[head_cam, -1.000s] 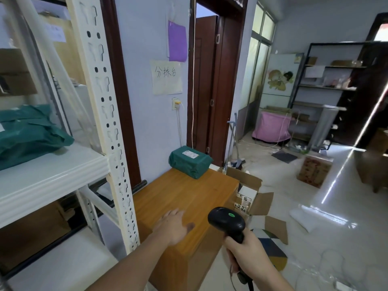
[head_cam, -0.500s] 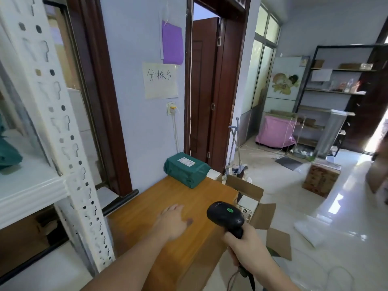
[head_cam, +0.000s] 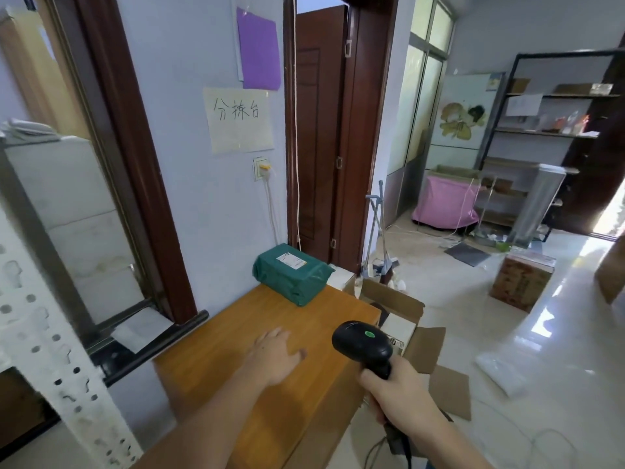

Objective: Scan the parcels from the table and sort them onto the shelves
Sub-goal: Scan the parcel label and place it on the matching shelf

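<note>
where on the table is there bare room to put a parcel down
Most of the wooden table is bare: the stretch between the green parcel at the far corner and the left hand over the middle, plus the near left part. The right edge is crowded by the right hand holding the scanner.

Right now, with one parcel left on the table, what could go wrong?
The green parcel overhangs the table's far corner; a careless pull by the left hand could tip it off. The scanner's cable, trailing below the right hand, might snag the open cardboard box beside the table.
</note>
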Tool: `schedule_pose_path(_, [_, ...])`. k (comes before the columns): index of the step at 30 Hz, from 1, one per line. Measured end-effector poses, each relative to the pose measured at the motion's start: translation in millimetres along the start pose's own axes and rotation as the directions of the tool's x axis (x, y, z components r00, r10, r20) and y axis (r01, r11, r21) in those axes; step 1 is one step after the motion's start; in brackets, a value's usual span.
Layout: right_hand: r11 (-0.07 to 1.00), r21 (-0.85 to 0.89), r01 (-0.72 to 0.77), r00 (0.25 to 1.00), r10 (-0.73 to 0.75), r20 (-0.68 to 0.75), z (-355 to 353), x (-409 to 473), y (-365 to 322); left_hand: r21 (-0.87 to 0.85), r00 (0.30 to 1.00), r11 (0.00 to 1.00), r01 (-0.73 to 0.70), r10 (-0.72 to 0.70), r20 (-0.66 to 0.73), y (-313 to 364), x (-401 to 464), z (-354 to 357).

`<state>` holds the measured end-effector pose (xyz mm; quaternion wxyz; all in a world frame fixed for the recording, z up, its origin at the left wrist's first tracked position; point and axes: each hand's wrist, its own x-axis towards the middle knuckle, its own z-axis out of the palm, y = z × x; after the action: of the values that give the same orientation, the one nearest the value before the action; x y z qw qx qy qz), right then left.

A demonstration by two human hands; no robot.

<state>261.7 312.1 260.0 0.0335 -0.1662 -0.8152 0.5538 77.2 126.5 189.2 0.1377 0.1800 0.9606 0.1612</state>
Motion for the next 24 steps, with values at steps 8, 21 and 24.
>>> schedule_pose_path(8, [0.999,-0.044,0.002,1.0,-0.003,-0.01,-3.1,67.4,-18.5,0.008,0.999,0.999,-0.034,0.034,-0.001,2.7,79.0,-19.6])
schedule_pose_path(21, [0.998,-0.053,-0.032,0.999,0.029,-0.041,-7.7,172.6,-24.6,0.045,0.997,0.996,-0.08,0.079,0.026,-6.0,201.1,-28.2])
schedule_pose_path(24, [0.998,-0.046,-0.051,0.998,0.05,-0.034,-13.2,196.2,-18.6,0.042,0.998,0.997,-0.062,0.06,0.032,-6.6,227.8,-20.3])
